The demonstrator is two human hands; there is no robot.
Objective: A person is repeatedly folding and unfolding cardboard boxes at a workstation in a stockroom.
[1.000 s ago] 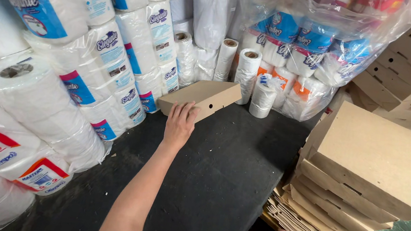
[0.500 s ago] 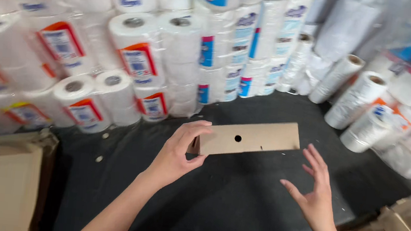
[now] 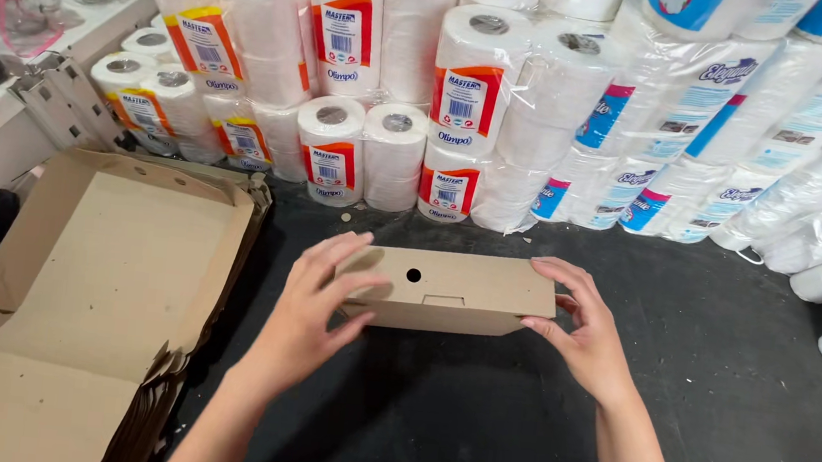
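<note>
A folded brown cardboard box (image 3: 451, 287) with a small round hole in its top sits between my hands over the black table (image 3: 715, 411). My left hand (image 3: 315, 307) grips its left end, fingers spread over the top. At the box's right end, my right hand (image 3: 587, 333) holds it with the thumb underneath and fingers curled on the edge.
A stack of flat unfolded cardboard boxes (image 3: 93, 301) lies at the left. Wrapped packs of toilet paper and paper towel rolls (image 3: 464, 96) are piled along the back and right. A white shelf (image 3: 1, 111) with clear plastic items stands far left.
The view swung left to the flat box stack. The box came closer and level, and my right hand, open half a second ago, now grips its right end.
</note>
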